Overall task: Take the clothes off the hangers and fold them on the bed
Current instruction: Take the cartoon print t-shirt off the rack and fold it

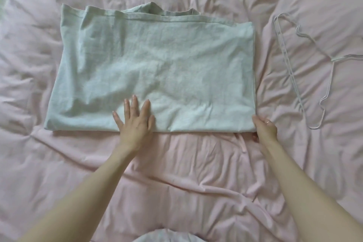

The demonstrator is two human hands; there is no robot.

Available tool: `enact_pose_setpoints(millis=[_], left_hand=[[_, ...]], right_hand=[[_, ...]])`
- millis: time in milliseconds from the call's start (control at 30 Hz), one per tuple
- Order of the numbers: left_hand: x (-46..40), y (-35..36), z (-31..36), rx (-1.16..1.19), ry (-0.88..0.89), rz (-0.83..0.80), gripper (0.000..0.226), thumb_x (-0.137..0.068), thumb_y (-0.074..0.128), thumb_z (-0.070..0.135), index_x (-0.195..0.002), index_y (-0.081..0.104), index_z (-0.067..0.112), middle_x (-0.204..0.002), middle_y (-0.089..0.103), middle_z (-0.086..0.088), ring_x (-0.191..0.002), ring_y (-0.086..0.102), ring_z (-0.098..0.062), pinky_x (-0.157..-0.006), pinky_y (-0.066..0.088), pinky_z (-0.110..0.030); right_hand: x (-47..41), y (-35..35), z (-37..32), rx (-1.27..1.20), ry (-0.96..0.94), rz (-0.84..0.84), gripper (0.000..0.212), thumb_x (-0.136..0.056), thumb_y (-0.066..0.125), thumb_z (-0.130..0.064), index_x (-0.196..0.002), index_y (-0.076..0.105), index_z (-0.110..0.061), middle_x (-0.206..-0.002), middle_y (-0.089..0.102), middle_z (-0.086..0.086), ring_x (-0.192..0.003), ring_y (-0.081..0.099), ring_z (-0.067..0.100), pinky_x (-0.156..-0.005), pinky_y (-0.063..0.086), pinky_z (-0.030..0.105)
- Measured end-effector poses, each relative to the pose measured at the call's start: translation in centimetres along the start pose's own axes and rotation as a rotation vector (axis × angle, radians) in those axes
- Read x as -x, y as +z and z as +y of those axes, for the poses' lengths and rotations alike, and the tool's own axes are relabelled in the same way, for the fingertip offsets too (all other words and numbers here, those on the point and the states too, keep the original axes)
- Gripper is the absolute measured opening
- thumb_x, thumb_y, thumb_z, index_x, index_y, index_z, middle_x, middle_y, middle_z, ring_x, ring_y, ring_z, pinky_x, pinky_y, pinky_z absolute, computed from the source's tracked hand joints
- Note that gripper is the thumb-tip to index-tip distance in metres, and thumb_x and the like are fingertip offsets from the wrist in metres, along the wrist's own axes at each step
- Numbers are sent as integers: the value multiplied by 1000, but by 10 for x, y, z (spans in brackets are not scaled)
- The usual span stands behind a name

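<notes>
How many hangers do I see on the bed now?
1. The hanger lies flat on the pink cover, right of the folded green garment and apart from it. Others may lie outside the view.

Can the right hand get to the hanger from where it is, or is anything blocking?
Probably yes. The hanger lies bare on the pink bedding, right of the folded garment, nothing on it. The right hand grips the garment's near right corner, so it must let go first.

bed: rumpled pink cover | light: soft, even | fills view
</notes>
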State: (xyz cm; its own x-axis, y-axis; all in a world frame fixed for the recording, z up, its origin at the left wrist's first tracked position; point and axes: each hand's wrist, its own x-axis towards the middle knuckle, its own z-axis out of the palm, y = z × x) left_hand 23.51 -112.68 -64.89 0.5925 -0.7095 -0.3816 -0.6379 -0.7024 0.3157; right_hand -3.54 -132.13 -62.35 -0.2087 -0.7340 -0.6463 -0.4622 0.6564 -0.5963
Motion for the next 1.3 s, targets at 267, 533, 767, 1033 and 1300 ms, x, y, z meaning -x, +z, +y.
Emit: enact_pose_setpoints(millis=[267, 533, 767, 1033, 1300], left_hand=[[-1, 2, 7, -92, -60, -66, 53, -99, 26, 41, -149, 11, 34, -158, -12, -2, -144, -16, -23, -110, -10, -59], [9, 3, 12, -217, 65, -113, 56, -100, 21, 40, -150, -2, 33, -157, -16, 3, -142, -24, -20, -109, -15, -58], [23, -16, 0, -215, 72, -114, 54, -100, 24, 39, -150, 5, 34, -159, -8, -1, -145, -14, -25, -111, -8, -57], [29, -63, -92, -197, -36, -125, 50, -101, 19, 39, -150, 12, 32, -159, -4, 3, -145, -14, -24, -111, -10, -54], [30, -97, -165, 949, -149, 80, 30, -99, 42, 10, -126, 54, 9, -128, 57, -9, -121, 51, -13, -105, 35, -23]], right_hand=[[-15, -15, 0, -143, 155, -116, 14, -87, 64, -12, -77, 54, -12, -87, 59, 7, -83, 57, 23, -80, 47, 38], [21, 7, -4, -832, 498, -219, 25, -89, 62, -29, -97, 55, -7, -95, 60, 8, -85, 59, 23, -86, 48, 38], [51, 51, -32, -435, 64, 94, 41, -96, 51, -24, -127, 48, 2, -120, 57, 11, -112, 56, 28, -98, 46, 41], [148, 152, -85, -26, -718, 10, 34, -95, 51, -14, -114, 59, 13, -117, 61, 27, -106, 60, 26, -79, 39, 21], [245, 289, -78, 286, -1165, -376, 45, -85, 46, -2, -129, 52, 4, -136, 48, 25, -125, 48, 40, -102, 30, 28]])
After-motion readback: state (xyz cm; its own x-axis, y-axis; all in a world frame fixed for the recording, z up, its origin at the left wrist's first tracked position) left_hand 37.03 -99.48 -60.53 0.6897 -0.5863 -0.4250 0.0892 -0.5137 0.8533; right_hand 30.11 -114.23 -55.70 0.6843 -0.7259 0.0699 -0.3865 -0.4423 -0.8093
